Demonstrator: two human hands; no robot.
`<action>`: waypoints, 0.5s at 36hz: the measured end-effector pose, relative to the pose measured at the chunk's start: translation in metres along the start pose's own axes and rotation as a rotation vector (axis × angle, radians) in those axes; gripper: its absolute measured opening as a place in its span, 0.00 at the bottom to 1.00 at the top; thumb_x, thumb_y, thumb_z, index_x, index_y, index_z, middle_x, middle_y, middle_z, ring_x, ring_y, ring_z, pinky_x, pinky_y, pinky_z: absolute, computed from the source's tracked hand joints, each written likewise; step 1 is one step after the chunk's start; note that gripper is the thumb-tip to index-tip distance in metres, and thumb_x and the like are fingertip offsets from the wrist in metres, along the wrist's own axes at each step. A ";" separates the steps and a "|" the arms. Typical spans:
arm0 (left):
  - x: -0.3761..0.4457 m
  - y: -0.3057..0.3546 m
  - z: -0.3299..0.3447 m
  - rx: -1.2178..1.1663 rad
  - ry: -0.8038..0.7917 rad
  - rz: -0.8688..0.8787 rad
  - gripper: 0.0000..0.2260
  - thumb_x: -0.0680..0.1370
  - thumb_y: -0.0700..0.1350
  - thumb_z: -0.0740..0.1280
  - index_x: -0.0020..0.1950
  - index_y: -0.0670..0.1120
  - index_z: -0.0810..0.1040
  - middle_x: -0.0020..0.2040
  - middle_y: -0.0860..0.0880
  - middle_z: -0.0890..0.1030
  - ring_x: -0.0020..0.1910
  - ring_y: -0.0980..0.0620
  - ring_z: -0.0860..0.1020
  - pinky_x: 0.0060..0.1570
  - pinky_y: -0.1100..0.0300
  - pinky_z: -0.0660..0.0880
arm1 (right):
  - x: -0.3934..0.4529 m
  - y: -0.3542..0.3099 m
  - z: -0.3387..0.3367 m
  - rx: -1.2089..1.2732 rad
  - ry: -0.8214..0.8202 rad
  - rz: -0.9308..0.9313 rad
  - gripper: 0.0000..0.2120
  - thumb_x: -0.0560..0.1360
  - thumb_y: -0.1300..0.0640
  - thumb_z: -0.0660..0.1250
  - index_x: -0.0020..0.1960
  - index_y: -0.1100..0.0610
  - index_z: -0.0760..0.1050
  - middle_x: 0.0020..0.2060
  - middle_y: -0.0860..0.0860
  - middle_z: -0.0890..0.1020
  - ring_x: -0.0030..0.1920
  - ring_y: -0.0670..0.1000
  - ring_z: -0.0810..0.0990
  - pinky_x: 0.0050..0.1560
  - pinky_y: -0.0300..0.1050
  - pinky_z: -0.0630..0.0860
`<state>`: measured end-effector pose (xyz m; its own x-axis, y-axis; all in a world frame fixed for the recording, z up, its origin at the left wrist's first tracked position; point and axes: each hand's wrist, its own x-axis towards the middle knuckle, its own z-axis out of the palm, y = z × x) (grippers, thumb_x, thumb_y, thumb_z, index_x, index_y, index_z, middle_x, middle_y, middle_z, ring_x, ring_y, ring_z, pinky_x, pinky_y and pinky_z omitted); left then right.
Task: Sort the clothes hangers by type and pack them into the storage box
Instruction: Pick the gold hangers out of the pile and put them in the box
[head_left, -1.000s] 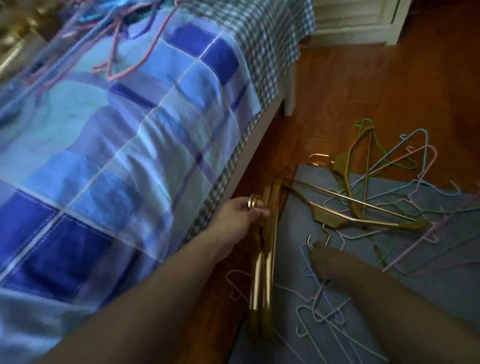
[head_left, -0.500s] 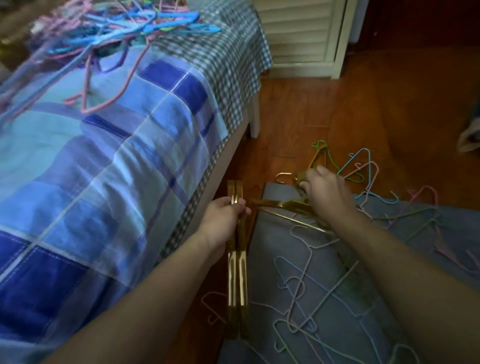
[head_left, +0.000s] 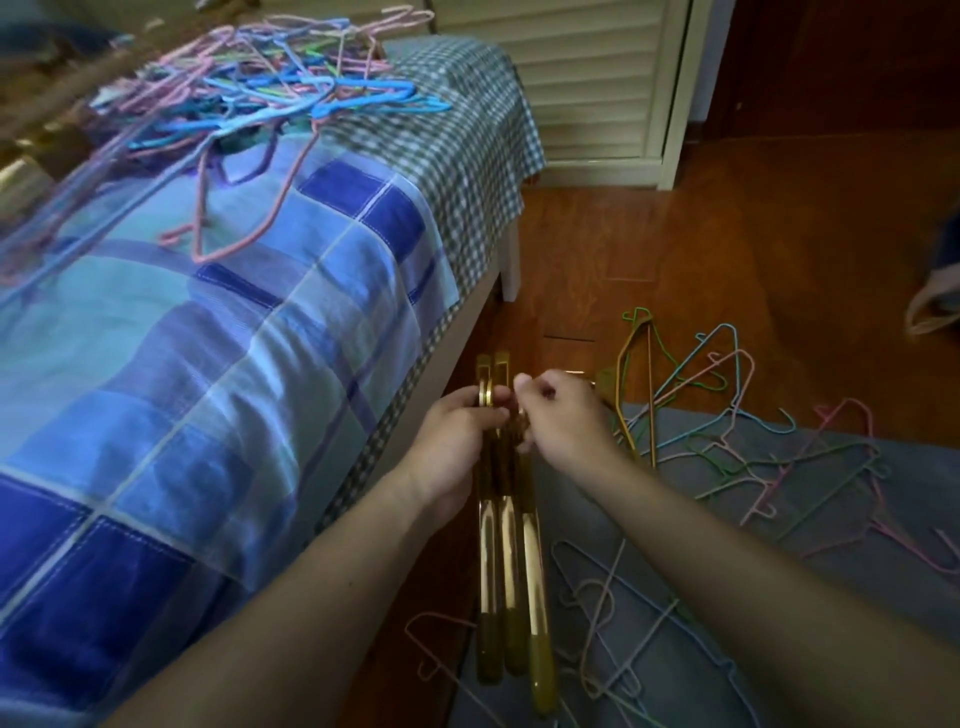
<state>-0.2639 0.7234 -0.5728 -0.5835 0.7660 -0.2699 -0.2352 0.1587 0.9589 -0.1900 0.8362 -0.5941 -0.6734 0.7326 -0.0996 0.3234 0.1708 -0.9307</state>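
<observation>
Three gold hangers (head_left: 508, 561) hang as one bundle between the bed and the grey mat. My left hand (head_left: 457, 436) grips the bundle near its top. Right beside it, my right hand (head_left: 561, 421) pinches the third gold hanger against the others. One more gold hanger (head_left: 631, 395) lies on the floor to the right. Several thin pastel wire hangers (head_left: 753, 457) are scattered over the mat and floor. A heap of pastel wire hangers (head_left: 249, 98) lies on the bed. No storage box is in view.
The bed with a blue checked cover (head_left: 208, 364) fills the left side. A grey mat (head_left: 857, 519) covers the floor at the right. A white louvred door (head_left: 597, 78) stands at the back, above the wooden floor (head_left: 753, 234).
My right hand has picked a gold hanger off the mat and brought it left against the two in my left hand. The view has tilted up, showing the heap on the bed.
</observation>
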 end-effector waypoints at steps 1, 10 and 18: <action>0.000 -0.001 -0.001 0.014 -0.003 -0.005 0.13 0.80 0.36 0.62 0.62 0.37 0.80 0.51 0.38 0.83 0.50 0.42 0.82 0.53 0.51 0.79 | -0.003 -0.001 -0.001 0.062 -0.021 0.002 0.10 0.83 0.50 0.61 0.52 0.55 0.77 0.39 0.52 0.81 0.35 0.46 0.81 0.29 0.34 0.76; 0.003 -0.032 -0.005 0.000 0.026 -0.194 0.11 0.79 0.40 0.65 0.57 0.40 0.84 0.51 0.42 0.86 0.48 0.48 0.85 0.43 0.58 0.79 | 0.005 0.036 -0.008 0.226 -0.385 0.074 0.09 0.82 0.62 0.61 0.52 0.62 0.80 0.43 0.57 0.84 0.40 0.52 0.84 0.41 0.42 0.81; 0.010 -0.052 -0.004 0.143 0.138 -0.259 0.07 0.79 0.44 0.67 0.47 0.43 0.83 0.43 0.44 0.83 0.44 0.47 0.82 0.52 0.49 0.77 | 0.047 0.156 -0.042 -0.731 -0.236 0.174 0.11 0.77 0.57 0.64 0.49 0.61 0.82 0.52 0.63 0.83 0.56 0.62 0.81 0.53 0.48 0.76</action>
<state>-0.2607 0.7197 -0.6256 -0.6206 0.5985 -0.5066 -0.2839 0.4307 0.8567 -0.1428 0.9249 -0.7292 -0.6698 0.6435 -0.3707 0.7372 0.5164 -0.4357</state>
